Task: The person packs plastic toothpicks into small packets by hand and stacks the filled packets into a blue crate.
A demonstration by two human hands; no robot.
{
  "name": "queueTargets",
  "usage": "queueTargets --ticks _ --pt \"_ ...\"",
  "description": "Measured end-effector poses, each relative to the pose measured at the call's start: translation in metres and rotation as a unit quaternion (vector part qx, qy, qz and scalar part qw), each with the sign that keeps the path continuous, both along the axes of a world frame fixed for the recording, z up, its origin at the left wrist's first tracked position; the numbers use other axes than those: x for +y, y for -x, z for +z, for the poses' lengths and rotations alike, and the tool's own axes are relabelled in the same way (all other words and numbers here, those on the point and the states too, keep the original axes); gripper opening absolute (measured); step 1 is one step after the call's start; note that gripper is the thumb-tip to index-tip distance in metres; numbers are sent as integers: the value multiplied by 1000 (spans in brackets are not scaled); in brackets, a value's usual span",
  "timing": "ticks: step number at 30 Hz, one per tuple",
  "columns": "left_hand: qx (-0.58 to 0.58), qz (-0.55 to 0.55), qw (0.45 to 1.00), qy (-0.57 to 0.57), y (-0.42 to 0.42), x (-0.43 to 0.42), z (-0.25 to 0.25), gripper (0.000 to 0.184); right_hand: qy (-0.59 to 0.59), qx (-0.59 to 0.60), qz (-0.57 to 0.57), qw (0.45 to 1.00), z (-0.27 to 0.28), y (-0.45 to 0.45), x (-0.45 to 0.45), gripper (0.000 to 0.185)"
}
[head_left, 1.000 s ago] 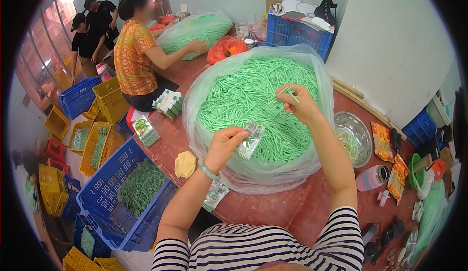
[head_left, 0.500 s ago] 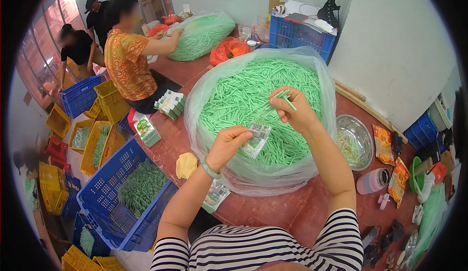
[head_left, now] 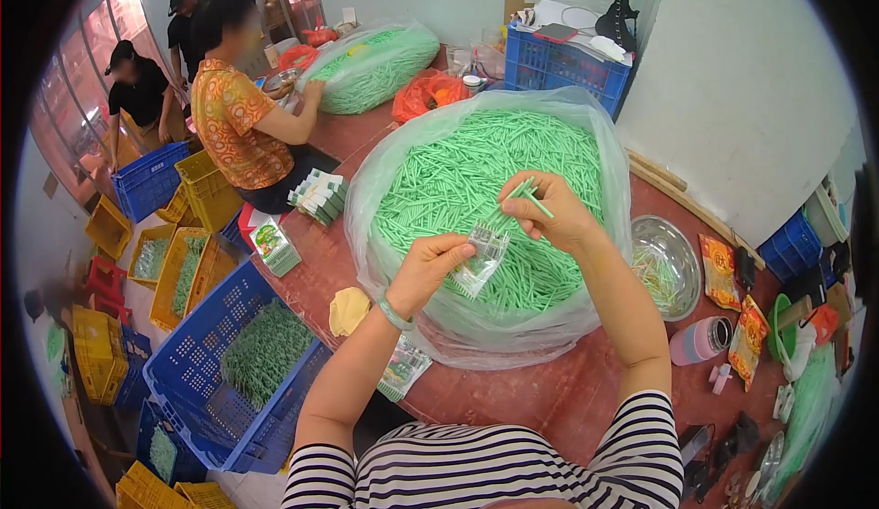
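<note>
My left hand (head_left: 423, 273) pinches a small clear printed plastic packet (head_left: 482, 260) between thumb and fingers. Just above it, my right hand (head_left: 557, 214) grips several thin green sticks (head_left: 528, 196), their ends close to the packet's upper edge. Whether any stick touches the packet, I cannot tell. Both hands are over a large open clear plastic bag (head_left: 364, 221), filled with a heap of the same green sticks (head_left: 458, 166). Near my left forearm lies a stack of printed packets (head_left: 403, 369), beside a yellow cloth (head_left: 349, 311).
A metal bowl (head_left: 689, 297) with some sticks and a pink tumbler (head_left: 693, 342) stand at right. At left are a blue crate (head_left: 183, 362) with filled packets and bundled packets (head_left: 319, 196). A co-worker in an orange shirt (head_left: 224, 120) sits near another bag (head_left: 403, 60).
My right hand has come slightly down and left with the sticks, nearer the packet. My left hand has barely moved. The co-worker's arm has drawn back from the far bag.
</note>
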State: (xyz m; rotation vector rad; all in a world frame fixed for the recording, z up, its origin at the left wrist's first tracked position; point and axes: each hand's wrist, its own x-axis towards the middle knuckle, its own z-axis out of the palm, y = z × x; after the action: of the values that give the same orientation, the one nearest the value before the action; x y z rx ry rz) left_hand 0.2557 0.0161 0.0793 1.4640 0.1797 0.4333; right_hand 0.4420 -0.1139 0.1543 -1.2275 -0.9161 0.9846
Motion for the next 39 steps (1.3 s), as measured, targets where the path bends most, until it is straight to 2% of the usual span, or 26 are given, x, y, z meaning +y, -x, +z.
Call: queueTargets --ticks 3,9,15,18,21,24,27,30,33,36,39 --pt "-13 22 999 40 -6 0 -4 16 -5 -19 3 1000 -5 2 2 15" --pt "2 -24 999 -29 -6 3 1 16 -29 18 -32 999 -2 -6 0 15" --pt "-23 -53 998 -6 -5 7 -1 20 -13 -24 11 1000 2 -5 -6 15" --pt "-24 -34 999 26 -9 7 -3 20 -21 -70 15 997 0 1 -6 15" --pt "12 -12 1000 -8 -13 0 8 20 -7 -101 39 994 -6 1 -5 15" --pt "27 -34 999 -10 -21 -11 29 19 9 -173 28 984 -1 1 -7 18" --pt "9 -84 996 32 -40 -2 22 22 11 -205 3 979 0 -6 -6 21" --pt "8 -37 998 44 -54 -3 23 23 -85 -339 -60 935 4 -10 -6 25" --pt "-15 3 999 40 -69 -5 21 23 -54 -365 -76 926 14 -12 -7 32" --pt "-31 10 997 63 -78 -3 19 22 -78 -375 -53 922 11 -27 -3 35" --pt "-23 -48 997 58 -76 3 23 23 -31 -293 -35 955 14 -30 -5 37"
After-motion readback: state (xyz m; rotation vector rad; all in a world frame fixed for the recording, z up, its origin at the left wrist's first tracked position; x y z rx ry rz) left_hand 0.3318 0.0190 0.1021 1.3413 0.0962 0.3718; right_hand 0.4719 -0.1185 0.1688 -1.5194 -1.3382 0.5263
